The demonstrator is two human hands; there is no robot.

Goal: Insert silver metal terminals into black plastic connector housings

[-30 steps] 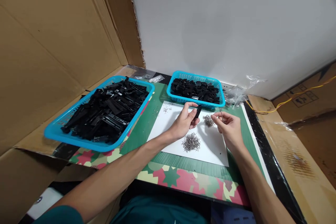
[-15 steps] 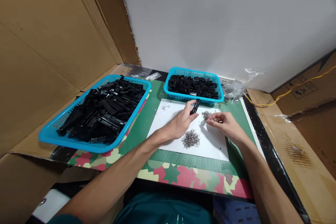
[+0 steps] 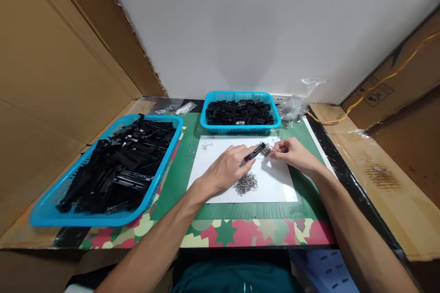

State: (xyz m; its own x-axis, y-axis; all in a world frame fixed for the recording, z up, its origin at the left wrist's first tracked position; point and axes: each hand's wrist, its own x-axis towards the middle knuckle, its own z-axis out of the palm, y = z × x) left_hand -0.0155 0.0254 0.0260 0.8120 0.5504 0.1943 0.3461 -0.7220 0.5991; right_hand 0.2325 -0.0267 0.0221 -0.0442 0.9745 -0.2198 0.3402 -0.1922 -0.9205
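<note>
My left hand [image 3: 231, 167] is closed around a narrow black plastic part [image 3: 255, 151], tilted with its far end up to the right. My right hand [image 3: 292, 154] pinches a thin metal rod-like tool [image 3: 277, 149], whose tip points left toward the black part; its exact kind is too small to make out. Just behind the fingers lies a small pile of tiny metal pieces [image 3: 266, 150]. A larger pile of the same sort of pieces [image 3: 246, 184] sits on the white sheet [image 3: 213, 183], partly under my left hand.
On the left stands a large blue basket [image 3: 151, 206] heaped with long black parts. A smaller blue basket [image 3: 240, 127] of short black pieces is at the back. Clear plastic bags [image 3: 291, 109] lie at the back right. Cardboard walls [image 3: 68, 46] flank the table.
My left hand has turned the black part, so it now leans further right and closer to my right hand's tool. The whole view has shifted with my head.
</note>
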